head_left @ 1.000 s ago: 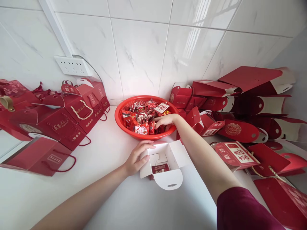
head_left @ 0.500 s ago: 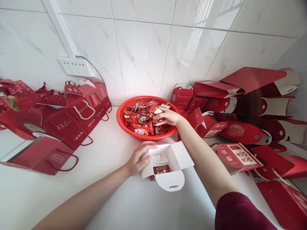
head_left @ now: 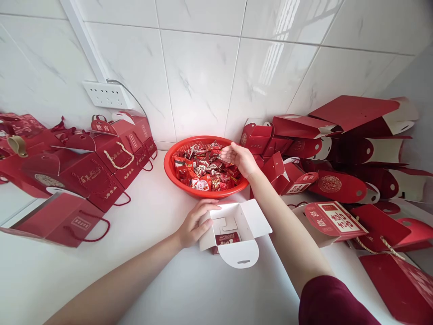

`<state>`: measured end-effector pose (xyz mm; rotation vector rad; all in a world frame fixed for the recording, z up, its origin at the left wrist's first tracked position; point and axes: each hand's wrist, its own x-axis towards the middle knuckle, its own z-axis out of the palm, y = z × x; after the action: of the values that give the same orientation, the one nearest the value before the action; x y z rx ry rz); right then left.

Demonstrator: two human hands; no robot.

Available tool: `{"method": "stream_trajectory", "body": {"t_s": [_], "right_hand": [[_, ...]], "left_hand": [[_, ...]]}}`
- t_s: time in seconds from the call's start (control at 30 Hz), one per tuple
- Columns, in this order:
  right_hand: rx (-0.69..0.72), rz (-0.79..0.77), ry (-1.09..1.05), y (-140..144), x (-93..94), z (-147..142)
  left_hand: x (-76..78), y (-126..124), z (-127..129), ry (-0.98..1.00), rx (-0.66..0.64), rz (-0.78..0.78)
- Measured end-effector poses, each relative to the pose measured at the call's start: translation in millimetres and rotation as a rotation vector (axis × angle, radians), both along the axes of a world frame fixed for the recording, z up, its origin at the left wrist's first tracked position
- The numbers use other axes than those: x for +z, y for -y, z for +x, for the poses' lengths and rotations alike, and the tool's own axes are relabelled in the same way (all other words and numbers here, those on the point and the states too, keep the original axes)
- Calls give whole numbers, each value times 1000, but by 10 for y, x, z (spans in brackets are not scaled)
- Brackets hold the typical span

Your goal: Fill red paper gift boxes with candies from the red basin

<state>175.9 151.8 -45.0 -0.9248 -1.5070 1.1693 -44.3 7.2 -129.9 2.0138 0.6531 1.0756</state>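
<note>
A red basket (head_left: 171,174) full of wrapped candies (head_left: 203,169) stands on the white counter by the tiled wall. My right hand (head_left: 241,159) hovers over its right side, lifted off the pile, fingers curled around candy that is mostly hidden. In front of the basket an open gift box (head_left: 252,221), red outside and white inside, has its flaps spread. One red packet (head_left: 227,238) lies in its bottom. My left hand (head_left: 193,224) grips the box's left flap and holds it steady.
Closed red gift boxes with rope handles (head_left: 101,167) crowd the counter's left side. Unfilled red boxes (head_left: 355,149) lie heaped at the right, one with a printed lid (head_left: 333,219) next to my right arm. A wall socket (head_left: 106,95) sits at upper left.
My right hand has risen from the candy pile and turned palm up, moving slightly right. The white-and-red packet on top of the pile is no longer visible. My left hand and the box stayed put.
</note>
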Motion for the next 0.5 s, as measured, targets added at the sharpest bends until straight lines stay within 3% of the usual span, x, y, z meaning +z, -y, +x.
{"method": "stream_trajectory", "body": {"t_s": [0.1,0.3,0.5], "right_hand": [[-22,55,249,5,-58,-48],[68,9,535,-68,-172,-92],[291,-35,558,-49,-157,-68]], "left_hand": [[1,0,-4,1,2,-4],[-12,-7,-6,4,9,-16],[-18,-9,-4,0,17,-27]]}}
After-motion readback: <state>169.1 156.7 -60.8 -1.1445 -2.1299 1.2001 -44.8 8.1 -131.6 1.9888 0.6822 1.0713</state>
